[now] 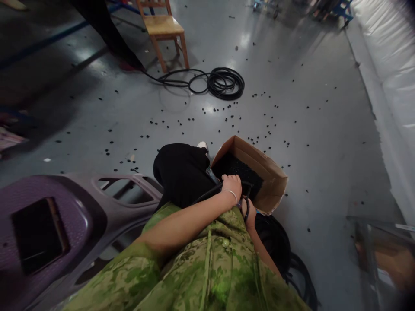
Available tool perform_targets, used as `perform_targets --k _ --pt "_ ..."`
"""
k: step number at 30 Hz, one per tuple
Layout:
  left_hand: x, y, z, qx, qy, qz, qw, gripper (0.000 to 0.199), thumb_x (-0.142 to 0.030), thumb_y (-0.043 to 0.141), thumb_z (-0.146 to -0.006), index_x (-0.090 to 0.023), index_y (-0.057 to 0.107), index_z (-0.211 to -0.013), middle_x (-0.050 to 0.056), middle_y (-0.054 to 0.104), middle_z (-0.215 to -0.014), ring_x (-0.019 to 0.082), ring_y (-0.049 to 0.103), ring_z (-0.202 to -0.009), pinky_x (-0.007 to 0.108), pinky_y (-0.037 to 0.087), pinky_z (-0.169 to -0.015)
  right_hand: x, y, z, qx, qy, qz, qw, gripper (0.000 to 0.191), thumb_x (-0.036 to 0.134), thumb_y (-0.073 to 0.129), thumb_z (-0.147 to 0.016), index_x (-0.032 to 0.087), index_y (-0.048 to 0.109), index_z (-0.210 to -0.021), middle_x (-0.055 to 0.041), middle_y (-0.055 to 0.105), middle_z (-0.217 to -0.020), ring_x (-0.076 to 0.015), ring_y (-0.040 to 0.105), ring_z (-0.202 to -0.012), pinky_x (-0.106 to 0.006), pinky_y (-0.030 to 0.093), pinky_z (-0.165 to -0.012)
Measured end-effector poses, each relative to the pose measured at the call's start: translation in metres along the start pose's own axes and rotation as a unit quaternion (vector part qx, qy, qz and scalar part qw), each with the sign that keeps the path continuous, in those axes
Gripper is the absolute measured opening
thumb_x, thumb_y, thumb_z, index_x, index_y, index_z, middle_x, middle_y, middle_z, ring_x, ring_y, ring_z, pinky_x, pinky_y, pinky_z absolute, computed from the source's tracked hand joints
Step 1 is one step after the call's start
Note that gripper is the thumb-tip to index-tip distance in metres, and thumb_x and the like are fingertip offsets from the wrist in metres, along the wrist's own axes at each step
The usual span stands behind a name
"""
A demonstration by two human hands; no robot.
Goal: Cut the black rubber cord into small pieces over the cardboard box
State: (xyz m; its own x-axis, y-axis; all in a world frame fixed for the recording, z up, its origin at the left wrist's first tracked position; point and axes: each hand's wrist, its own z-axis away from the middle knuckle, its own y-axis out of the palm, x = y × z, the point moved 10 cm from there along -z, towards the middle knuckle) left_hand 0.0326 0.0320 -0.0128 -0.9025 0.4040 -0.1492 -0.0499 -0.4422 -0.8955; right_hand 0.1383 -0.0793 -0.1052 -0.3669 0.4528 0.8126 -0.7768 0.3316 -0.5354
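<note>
My left hand (232, 185), with a thin bracelet at the wrist, is closed on a black strip (209, 193) that runs over my black-clad leg. Close beside it, lower and to the right, my right hand (249, 212) is closed around the dark handle of a tool (247, 206), which looks like scissors or cutters. Both hands are at the near edge of an open cardboard box (274, 179). Many small black pieces (238, 168) lie inside the box. What lies between my fingers is partly hidden.
A purple plastic stool (79, 211) with a phone (40, 233) on it is at the left. Coiled black strip lies on the floor ahead (226, 84) and beside my right arm (275, 242). A wooden chair (164, 26) and a person's dark-clad leg (113, 36) are farther off. Black bits dot the floor.
</note>
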Motion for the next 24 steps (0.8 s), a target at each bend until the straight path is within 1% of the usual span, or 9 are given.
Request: perform_targets --k 1,3,5,8,11,14,18,21,24 --pt "-0.002 0.001 -0.004 0.002 0.019 0.008 1.0 0.046 -0.014 0.038 -0.091 -0.004 0.046 -0.135 0.026 0.058 -0.118 0.029 0.059 -0.105 0.045 0.044 -0.086 0.0 0.0 0.001 -0.003 0.013 -0.008 1.0 0.052 0.054 0.043 -0.08 0.012 0.067 -0.098 -0.0039 0.063 -0.064 -0.0173 0.056 -0.06 -0.027 0.044 -0.061" --pt "-0.011 0.002 -0.013 0.016 0.086 0.018 0.996 0.039 -0.011 0.038 -0.091 -0.003 0.055 -0.124 0.024 0.063 -0.11 0.026 0.062 -0.1 0.036 0.047 -0.079 -0.001 -0.002 0.002 -0.007 0.033 -0.027 0.999 0.055 0.055 0.042 -0.08 0.01 0.066 -0.101 -0.002 0.059 -0.058 -0.0165 0.053 -0.056 -0.027 0.042 -0.058" --pt "-0.021 0.002 -0.022 0.034 0.151 0.015 0.988 0.032 -0.014 0.04 -0.091 -0.006 0.062 -0.114 0.022 0.066 -0.106 0.025 0.063 -0.1 0.034 0.048 -0.08 -0.004 -0.007 0.004 -0.016 0.054 -0.041 0.998 0.057 0.056 0.042 -0.081 0.009 0.064 -0.106 0.0004 0.054 -0.053 -0.0158 0.051 -0.051 -0.027 0.041 -0.055" --pt "-0.026 0.011 -0.034 0.079 0.195 0.001 0.978 0.027 -0.021 0.048 -0.09 -0.011 0.067 -0.106 0.018 0.069 -0.101 0.025 0.064 -0.1 0.034 0.047 -0.082 -0.009 -0.01 0.008 -0.003 0.067 -0.03 0.997 0.059 0.055 0.041 -0.082 0.008 0.062 -0.11 0.0017 0.052 -0.053 -0.0156 0.05 -0.049 -0.027 0.04 -0.053" --pt "-0.026 0.024 -0.038 0.119 0.195 -0.006 0.973 0.024 -0.023 0.056 -0.085 -0.013 0.069 -0.103 0.018 0.07 -0.104 0.026 0.063 -0.103 0.034 0.047 -0.084 -0.011 -0.011 0.011 0.013 0.052 0.0 0.999 0.056 0.055 0.042 -0.083 0.01 0.064 -0.108 0.0005 0.055 -0.056 -0.0162 0.052 -0.054 -0.028 0.042 -0.058" --pt "-0.023 0.031 -0.037 0.138 0.181 -0.001 0.974 0.026 -0.02 0.055 -0.085 -0.012 0.068 -0.106 0.018 0.069 -0.107 0.026 0.063 -0.103 0.034 0.048 -0.084 -0.013 -0.013 0.012 0.007 0.037 0.013 0.999 0.056 0.055 0.043 -0.083 0.011 0.064 -0.11 0.0 0.058 -0.059 -0.0168 0.055 -0.059 -0.028 0.043 -0.063" --pt "-0.018 0.023 -0.034 0.112 0.158 0.015 0.981 0.03 -0.02 0.046 -0.09 -0.01 0.066 -0.109 0.019 0.069 -0.105 0.026 0.065 -0.101 0.034 0.049 -0.081 -0.01 -0.011 0.011 0.009 0.033 0.012 0.999 0.058 0.054 0.042 -0.083 0.011 0.059 -0.12 0.001 0.058 -0.06 -0.0161 0.055 -0.057 -0.028 0.043 -0.063" --pt "-0.013 0.012 -0.035 0.075 0.14 0.017 0.987 0.032 -0.017 0.041 -0.091 -0.009 0.065 -0.111 0.02 0.068 -0.107 0.024 0.065 -0.101 0.032 0.049 -0.082 -0.006 -0.008 0.008 0.012 0.025 0.004 1.0 0.058 0.054 0.042 -0.083 0.012 0.058 -0.12 0.0005 0.058 -0.06 -0.0156 0.054 -0.057 -0.027 0.043 -0.062" --pt "-0.011 0.011 -0.033 0.084 0.138 0.006 0.987 0.032 -0.015 0.04 -0.091 -0.009 0.065 -0.111 0.02 0.067 -0.11 0.023 0.064 -0.102 0.031 0.049 -0.082 -0.006 -0.003 0.006 0.017 0.027 -0.005 0.999 0.061 0.056 0.042 -0.081 0.01 0.06 -0.118 -0.0013 0.059 -0.063 -0.016 0.054 -0.059 -0.028 0.044 -0.063"
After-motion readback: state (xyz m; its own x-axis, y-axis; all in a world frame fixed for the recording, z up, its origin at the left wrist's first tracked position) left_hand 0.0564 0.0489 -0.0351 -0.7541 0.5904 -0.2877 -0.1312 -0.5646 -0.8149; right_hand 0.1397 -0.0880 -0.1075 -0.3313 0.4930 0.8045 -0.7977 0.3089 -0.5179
